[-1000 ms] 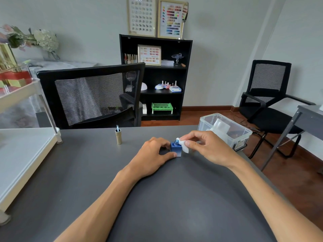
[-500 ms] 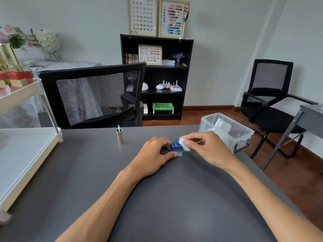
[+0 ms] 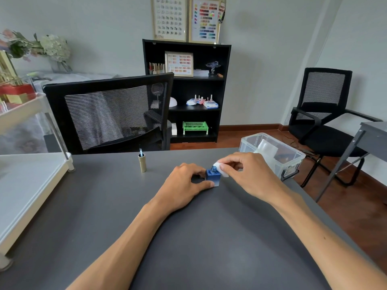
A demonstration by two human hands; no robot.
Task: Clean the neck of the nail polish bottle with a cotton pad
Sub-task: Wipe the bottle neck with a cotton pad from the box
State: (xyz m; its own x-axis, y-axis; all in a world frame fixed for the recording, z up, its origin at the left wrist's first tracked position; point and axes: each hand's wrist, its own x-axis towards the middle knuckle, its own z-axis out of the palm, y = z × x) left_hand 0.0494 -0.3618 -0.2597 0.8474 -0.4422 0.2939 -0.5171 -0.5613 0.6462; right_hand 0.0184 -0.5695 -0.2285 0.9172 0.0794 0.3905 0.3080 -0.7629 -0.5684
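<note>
Our left hand [image 3: 184,185] grips the blue nail polish bottle [image 3: 213,177]; our right hand [image 3: 249,172] pinches the cotton pad [image 3: 219,168] against its neck.

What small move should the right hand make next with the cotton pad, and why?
Probably rub the cotton pad around the bottle neck: the right hand pinches it against the open neck's right side, and the left hand steadies the bottle on the table.

Nail salon, swatch charts [image 3: 206,19], polish shelf [image 3: 186,91]
</note>
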